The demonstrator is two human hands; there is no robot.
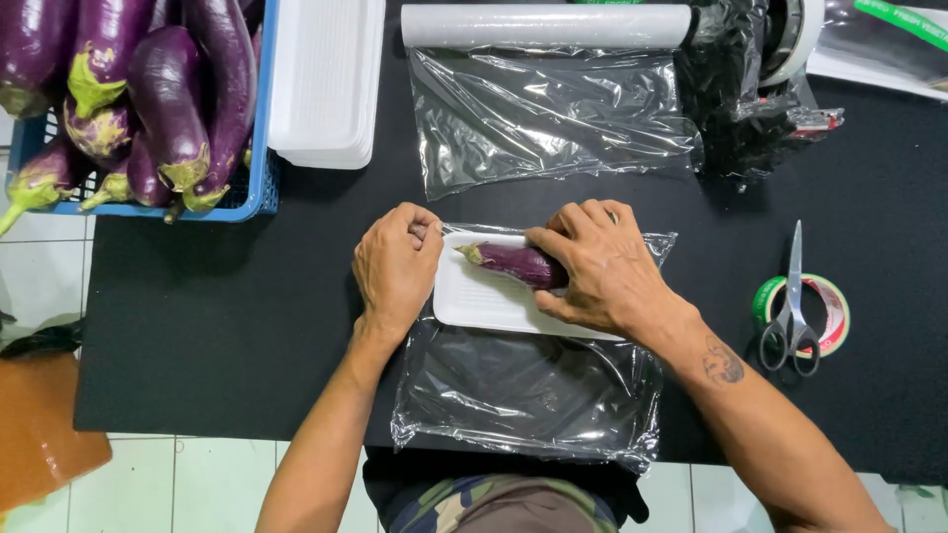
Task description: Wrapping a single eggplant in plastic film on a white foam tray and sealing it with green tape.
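A white foam tray (pixel 474 301) lies on a sheet of clear plastic wrap (pixel 528 400) spread over the black table. A small purple eggplant (pixel 513 262) rests on the tray, stem end to the left. My right hand (pixel 602 271) covers the eggplant's right end and holds it down on the tray. My left hand (pixel 397 265) is curled at the tray's left edge, its fingers pinching the wrap there.
A blue basket (pixel 262 168) full of purple eggplants stands at the back left beside a stack of white foam trays (pixel 331 84). A roll of plastic wrap (pixel 543 25) lies at the back. Scissors (pixel 790 311) rest on a tape roll (pixel 834 306) at right.
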